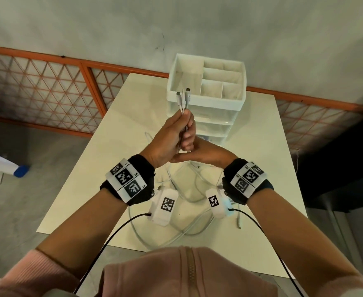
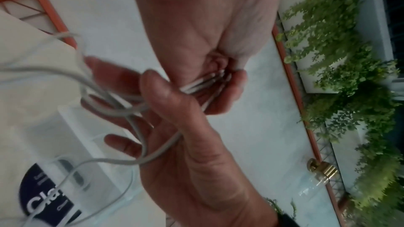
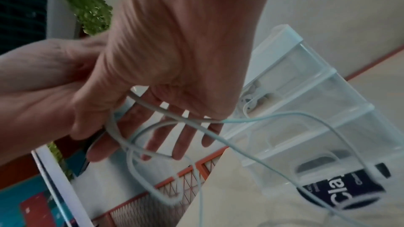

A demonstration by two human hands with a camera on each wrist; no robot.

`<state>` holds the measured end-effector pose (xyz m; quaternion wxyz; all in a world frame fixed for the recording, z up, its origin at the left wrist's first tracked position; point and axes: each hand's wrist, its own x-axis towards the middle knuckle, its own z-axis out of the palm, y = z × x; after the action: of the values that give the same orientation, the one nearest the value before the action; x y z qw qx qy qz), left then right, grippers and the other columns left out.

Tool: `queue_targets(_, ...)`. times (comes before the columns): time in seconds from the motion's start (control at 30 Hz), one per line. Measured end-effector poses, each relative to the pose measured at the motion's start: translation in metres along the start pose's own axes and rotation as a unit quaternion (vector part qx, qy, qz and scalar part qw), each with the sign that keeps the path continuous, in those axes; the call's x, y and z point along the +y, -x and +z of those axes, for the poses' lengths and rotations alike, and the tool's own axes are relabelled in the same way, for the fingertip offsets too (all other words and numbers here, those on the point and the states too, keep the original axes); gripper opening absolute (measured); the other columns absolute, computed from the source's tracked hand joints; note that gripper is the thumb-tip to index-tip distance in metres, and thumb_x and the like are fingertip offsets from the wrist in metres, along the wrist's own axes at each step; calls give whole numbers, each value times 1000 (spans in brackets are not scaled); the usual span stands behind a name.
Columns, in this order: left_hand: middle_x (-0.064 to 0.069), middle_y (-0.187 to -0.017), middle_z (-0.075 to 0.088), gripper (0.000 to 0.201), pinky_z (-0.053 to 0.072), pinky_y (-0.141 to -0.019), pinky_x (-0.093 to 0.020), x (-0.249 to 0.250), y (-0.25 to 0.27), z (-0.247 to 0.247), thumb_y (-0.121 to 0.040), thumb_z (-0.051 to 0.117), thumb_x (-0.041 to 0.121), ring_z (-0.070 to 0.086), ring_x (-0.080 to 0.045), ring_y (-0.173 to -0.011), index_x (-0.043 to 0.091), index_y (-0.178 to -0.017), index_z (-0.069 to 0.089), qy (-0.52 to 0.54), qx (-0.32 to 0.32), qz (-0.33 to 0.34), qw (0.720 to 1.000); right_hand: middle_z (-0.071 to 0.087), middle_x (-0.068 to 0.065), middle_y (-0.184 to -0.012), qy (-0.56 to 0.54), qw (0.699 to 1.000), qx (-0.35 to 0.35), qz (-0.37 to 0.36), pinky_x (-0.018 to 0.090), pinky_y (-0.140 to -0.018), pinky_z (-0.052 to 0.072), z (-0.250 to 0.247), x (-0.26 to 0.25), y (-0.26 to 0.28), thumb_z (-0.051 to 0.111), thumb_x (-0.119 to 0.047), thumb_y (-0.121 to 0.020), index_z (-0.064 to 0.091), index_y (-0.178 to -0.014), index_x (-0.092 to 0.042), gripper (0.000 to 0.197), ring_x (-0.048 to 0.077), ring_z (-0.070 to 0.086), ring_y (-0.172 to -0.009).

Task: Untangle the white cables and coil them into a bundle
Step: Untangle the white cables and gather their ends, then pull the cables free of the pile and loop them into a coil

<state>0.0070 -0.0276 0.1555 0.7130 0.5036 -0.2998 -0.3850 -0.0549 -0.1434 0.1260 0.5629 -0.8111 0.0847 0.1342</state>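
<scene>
Grey concrete floor and an orange lattice railing (image 1: 47, 82) are seen behind a pale rectangular table (image 1: 262, 146). Toward the table's far edge a white plastic drawer organiser with an open, compartmented top tray (image 1: 207, 81) is placed; clear drawers are stacked under that tray.

In front of the organiser, both hands are raised above the table and pressed together. The white cables (image 1: 183, 99) are gripped as a bunch by the left hand (image 1: 167, 140), its thumb and fingers closed round them, and three connector ends are seen pointing up out of the fist toward the organiser's near rim. The right hand (image 1: 206, 153) is held against the base of the left hand; in the wrist views its fingers (image 3: 179, 144) are seen spread and fairly straight, with cable strands draped across the palm rather than clenched.

From the hands, the remaining lengths of cable (image 1: 189, 189) hang down and lie in loose overlapping loops on the table nearer the person than the organiser. One free connector end (image 1: 239, 222) lies on the table to the right of those loops.

White tagged wristbands and small white camera units (image 1: 165, 205) are worn on both wrists, with black leads trailing back to the person's pink zipped top (image 1: 189, 273).
</scene>
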Motion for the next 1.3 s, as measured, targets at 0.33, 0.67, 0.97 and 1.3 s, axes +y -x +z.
queue_targets(0.33,12,-50,24,38,12,-39,-17,34,0,-27,-104,24,29,15,-3,-41,18,-69,34,-3,-16,-5,1000,38,5,-101,378,901,210,-32,32,-69,37,-47,38,-11,69,-36,-81,68,-97,-12,28,16,36,-89)
queue_targets(0.67,5,-56,19,41,13,-40,-20,30,2,-44,-98,46,29,15,-7,-43,23,-62,28,-217,99,19,971,61,2,-85,182,960,212,-10,14,-67,43,-62,52,5,78,-34,-73,63,-109,-30,38,3,57,-72)
queue_targets(0.97,3,-58,17,42,16,-37,-17,24,-2,-59,-96,49,36,16,-8,-42,24,-63,26,-231,178,38,956,54,-3,-80,58,975,216,7,15,-62,34,-83,60,32,70,-21,-81,75,-87,-17,8,0,45,-62)
queue_targets(1.3,9,-52,19,40,19,-37,-16,27,-9,-61,-98,45,36,18,-7,-40,24,-64,27,-236,189,99,948,57,15,-80,201,917,270,213,31,-65,37,-83,133,26,51,-24,-95,67,-82,-2,30,26,51,-74)
